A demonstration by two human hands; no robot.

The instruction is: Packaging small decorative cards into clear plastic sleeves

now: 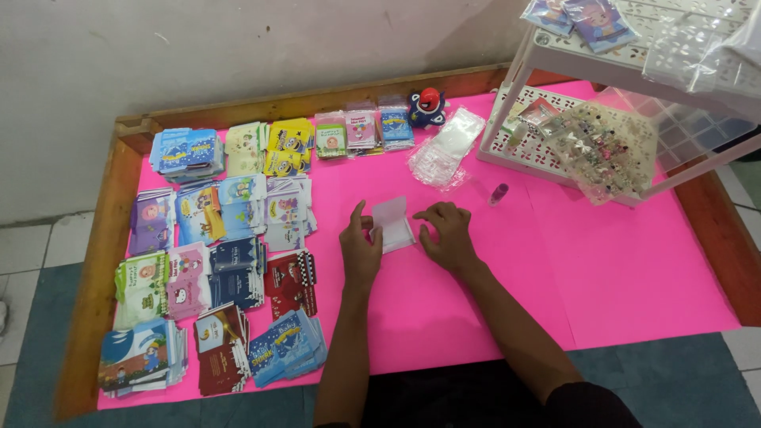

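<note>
Both hands are working at a small white card [391, 223] lying on the pink sheet [618, 269] near the middle of the table. Left hand [361, 247] is resting just left of the card, fingers loosely spread, thumb and forefinger touching its left edge. Right hand [448, 234] is lying just right of it, fingers curled down, fingertips pressing near the card's right edge; neither hand is lifting it. Far behind the card, a pile of clear plastic sleeves [444, 150] is sitting beside a round blue-and-red toy [426, 107]. To the left, stacks of small colourful printed cards [214, 254] are lying in rows. To the right, a small pink bottle [498, 193] is standing near a white lattice rack [555, 103].
</note>
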